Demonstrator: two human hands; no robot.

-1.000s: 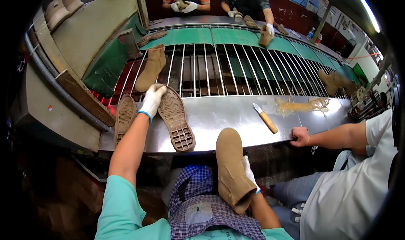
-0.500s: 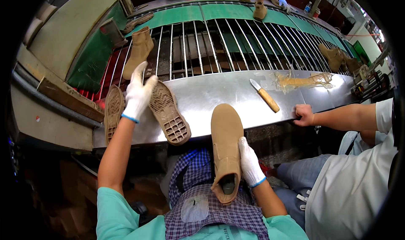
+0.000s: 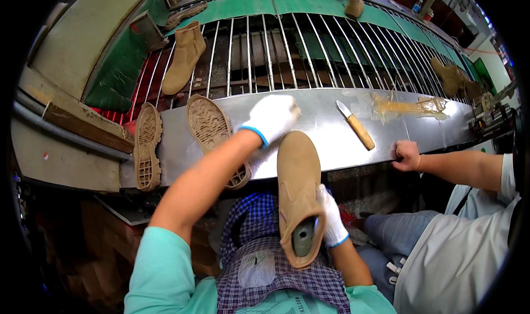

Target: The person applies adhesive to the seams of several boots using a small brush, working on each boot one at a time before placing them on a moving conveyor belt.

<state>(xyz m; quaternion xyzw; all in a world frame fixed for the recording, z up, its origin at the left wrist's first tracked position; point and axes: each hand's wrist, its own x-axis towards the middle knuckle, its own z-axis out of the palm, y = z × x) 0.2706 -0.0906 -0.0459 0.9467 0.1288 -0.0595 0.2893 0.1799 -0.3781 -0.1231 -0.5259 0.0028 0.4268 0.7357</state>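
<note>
My right hand [image 3: 333, 217], in a white glove, grips the side of a tan suede ankle boot [image 3: 298, 173]. The boot lies over my lap with its toe toward the table and its opening, a grey-green last [image 3: 302, 238] inside, toward me. My left hand [image 3: 273, 118], also gloved, hovers past the boot's toe; its fingers look curled but are smeared by motion. Beside my left forearm a brown sole [image 3: 207, 118], partly covered by the arm, lies on the metal tabletop. Another sole [image 3: 147, 148] rests farther left. A wooden-handled knife [image 3: 360, 132] lies right of my left hand.
Beyond the metal tabletop [image 3: 326, 143] runs a rack of metal rollers [image 3: 265, 54] with green sheeting. One tan boot [image 3: 185, 57] lies on it at left, others [image 3: 450, 76] at far right. A co-worker's hand [image 3: 407, 155] rests on the table edge at right.
My left hand has left the nearer sole and moved right, toward the boot's toe. The held boot has turned slightly, showing more of the last. The far workers' hands have gone from view.
</note>
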